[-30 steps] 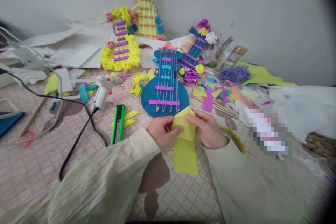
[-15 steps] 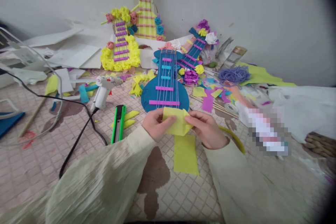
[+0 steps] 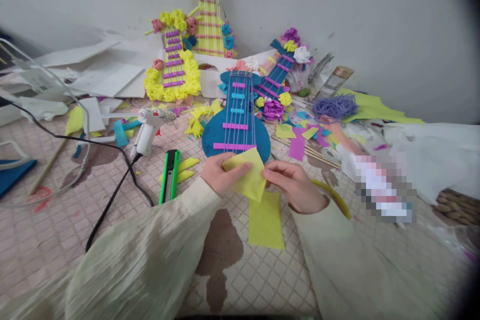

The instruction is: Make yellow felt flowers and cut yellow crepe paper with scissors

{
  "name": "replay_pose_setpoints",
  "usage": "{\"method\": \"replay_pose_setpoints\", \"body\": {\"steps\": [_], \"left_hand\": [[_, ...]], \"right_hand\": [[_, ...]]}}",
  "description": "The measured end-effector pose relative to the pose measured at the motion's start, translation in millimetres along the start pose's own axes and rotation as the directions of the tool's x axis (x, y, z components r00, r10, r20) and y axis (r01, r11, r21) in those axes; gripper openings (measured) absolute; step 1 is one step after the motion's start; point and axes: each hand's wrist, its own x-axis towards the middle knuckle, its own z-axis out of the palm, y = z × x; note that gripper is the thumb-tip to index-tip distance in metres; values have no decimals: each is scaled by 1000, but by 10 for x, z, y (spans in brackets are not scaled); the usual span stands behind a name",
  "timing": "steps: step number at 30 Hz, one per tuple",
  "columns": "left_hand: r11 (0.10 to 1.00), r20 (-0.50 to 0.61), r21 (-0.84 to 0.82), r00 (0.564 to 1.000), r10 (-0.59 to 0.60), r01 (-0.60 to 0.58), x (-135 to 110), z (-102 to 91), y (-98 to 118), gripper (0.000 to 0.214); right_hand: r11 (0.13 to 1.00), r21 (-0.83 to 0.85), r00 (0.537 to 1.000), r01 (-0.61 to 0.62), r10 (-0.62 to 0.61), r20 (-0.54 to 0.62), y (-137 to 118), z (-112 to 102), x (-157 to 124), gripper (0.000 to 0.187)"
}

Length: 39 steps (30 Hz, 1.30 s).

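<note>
A small piece of yellow paper (image 3: 248, 176) is held up over the tablecloth, pinched between my two hands. My left hand (image 3: 222, 174) is closed on its left side, thumb lying across the front. At its right edge, my right hand (image 3: 294, 185) grips with thumb and fingertips. Below the hands lies a yellow paper strip (image 3: 265, 225), its upper end partly covered by the held piece. Just beyond stands a blue paper guitar (image 3: 235, 132) with purple strings and pink and light blue bars; the held paper overlaps its lower edge.
To the left are a green box cutter (image 3: 170, 175), a white glue gun (image 3: 147, 132) and its black cord (image 3: 116, 195). Behind stand a yellow-flowered guitar (image 3: 172, 70) and a second blue guitar (image 3: 275, 75). Purple yarn (image 3: 335, 106) and paper scraps (image 3: 297, 144) lie to the right.
The yellow paper has turned so its corner points upward, and it looks flatter, with the crease near the right hand no longer showing. The hands have barely moved.
</note>
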Motion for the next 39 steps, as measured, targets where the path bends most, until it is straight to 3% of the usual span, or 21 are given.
{"method": "replay_pose_setpoints", "body": {"steps": [5,10,12,15,18,23,25,28,33,39], "left_hand": [[997,81,73,997,10,-16,-30,19,26,26],[994,178,-90,983,-49,66,-38,58,-29,29],[995,199,-73,978,-57,73,-30,67,-67,29],[996,225,-28,972,-72,80,-30,77,-97,27],[991,260,-88,963,-73,99,-43,87,-91,29],[996,210,-83,977,-19,37,-52,104,-87,30],[998,197,-51,980,-8,19,-48,106,-90,29],[999,180,-26,983,31,-27,-43,97,-75,27],[995,218,-25,971,95,-91,-42,70,-29,28],[995,216,64,975,56,-71,-43,64,-47,24]], "right_hand": [[997,-43,997,63,-65,-50,-11,16,-9,14],[999,-10,985,54,-54,-164,86,-5,24,16],[997,1,977,71,-69,-201,100,1,24,16],[986,-109,946,124,-150,-286,76,36,0,12],[934,-306,902,183,-284,-325,35,83,-40,6],[702,-627,808,336,-557,-191,-9,136,-89,4],[608,-701,782,374,-612,-114,-17,141,-94,7],[539,-727,754,426,-655,-44,-22,139,-96,11],[537,-685,739,492,-674,1,-40,142,-124,14],[656,-597,790,462,-610,-59,-76,126,-114,13]]}}
